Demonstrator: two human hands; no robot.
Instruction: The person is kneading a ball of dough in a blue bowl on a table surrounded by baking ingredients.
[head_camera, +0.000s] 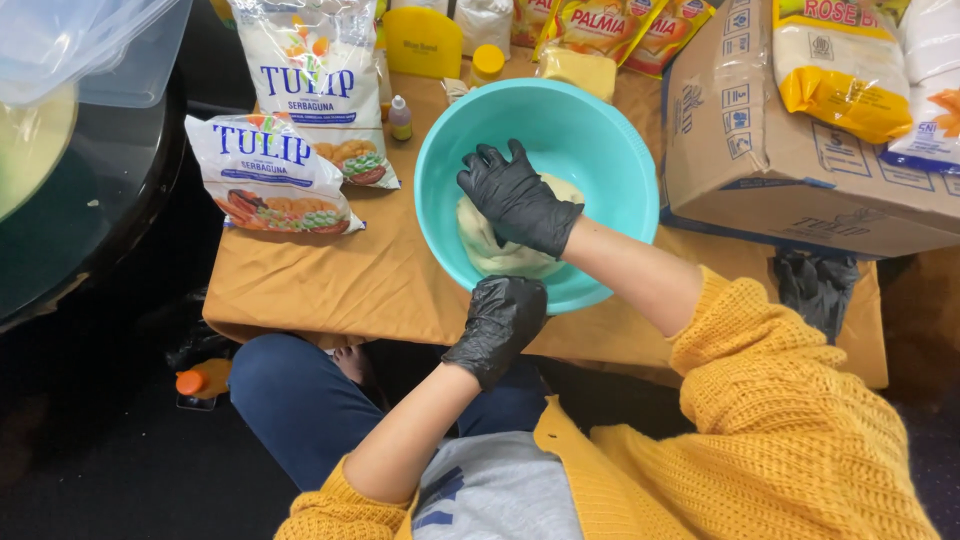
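A turquoise plastic bowl (600, 140) stands on a low table covered with a tan cloth (330, 280). Pale dough (490, 250) lies in its bottom. My right hand (515, 195), in a black glove, presses down on the dough with fingers spread. Also gloved in black, my left hand (497, 325) grips the bowl's near rim.
Two white flour bags (270, 170) lie left of the bowl. A cardboard box (770, 160) with more bags on it stands at the right. A small dropper bottle (400, 118), yellow tubs and packets line the back. Spare black gloves (815, 285) rest by the box.
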